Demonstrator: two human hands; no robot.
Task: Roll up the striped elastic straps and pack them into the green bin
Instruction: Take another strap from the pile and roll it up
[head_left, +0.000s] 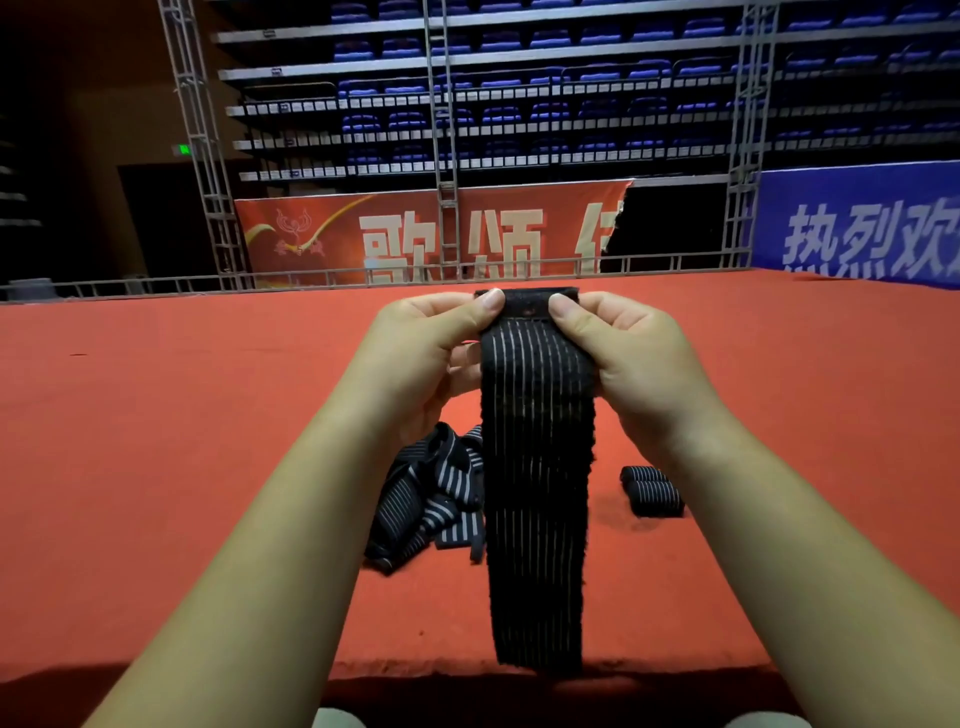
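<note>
Ribbed black strap (537, 467) with pale stripes hangs limp — left hand (421, 358) and right hand (639, 358) pinch its plain top edge, thumbs forward.

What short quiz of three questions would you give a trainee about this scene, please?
1. True or false: the left hand and the right hand both pinch the top end of the hanging strap.
2. Where do the rolled straps lie? A) on the red surface, right of the hanging strap; B) in the left hand; C) inside a bin.
3. Short answer: is the green bin in view?
Key: 1 true; 2 A; 3 no.
</note>
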